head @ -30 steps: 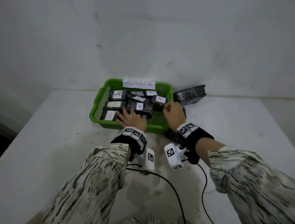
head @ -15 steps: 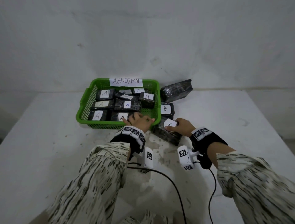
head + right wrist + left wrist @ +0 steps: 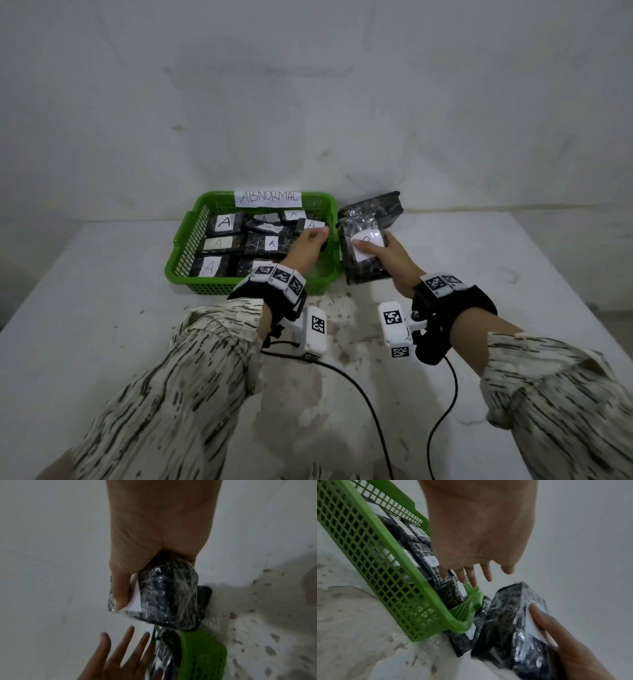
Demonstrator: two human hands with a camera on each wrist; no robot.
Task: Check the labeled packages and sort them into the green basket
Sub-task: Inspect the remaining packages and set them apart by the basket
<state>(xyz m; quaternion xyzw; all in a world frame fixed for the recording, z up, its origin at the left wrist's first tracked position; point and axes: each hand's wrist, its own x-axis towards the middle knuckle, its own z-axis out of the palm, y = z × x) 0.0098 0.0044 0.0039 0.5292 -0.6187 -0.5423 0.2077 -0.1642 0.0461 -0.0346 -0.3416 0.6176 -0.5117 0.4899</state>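
Right hand [image 3: 383, 255] grips a black wrapped package [image 3: 363, 260], thumb across its white label [image 3: 368, 245]; the letter is half covered and I can't read it. Right wrist view confirms it: fingers curled round the package's end, thumb on the label edge. The package is raised clear of the surface [image 3: 102, 325] at its near end, long axis running near-to-far, and it sits just right of the green basket [image 3: 212, 287], outside the right wall.

Left hand [image 3: 308, 246] is over the basket's right part, fingers spread and relaxed, holding nothing. Left wrist view shows the fingertips [image 3: 473, 580] above the basket's far right corner, not clearly touching any package.

Key relation: the held package is right of the basket, with only the right wall between them. The right hand is nearest and already holds it. If the label qualifies, I'd expect a short leftward lift over the wall. The left hand is in the drop zone and probably has to clear first.

Basket is mostly filled with packages marked A [image 3: 224, 222], with bare floor only near its right side. "ABNORMAL" sign [image 3: 268, 197] is on the far wall. Another black package [image 3: 376, 207] lies behind the held one, right of the basket's far corner.
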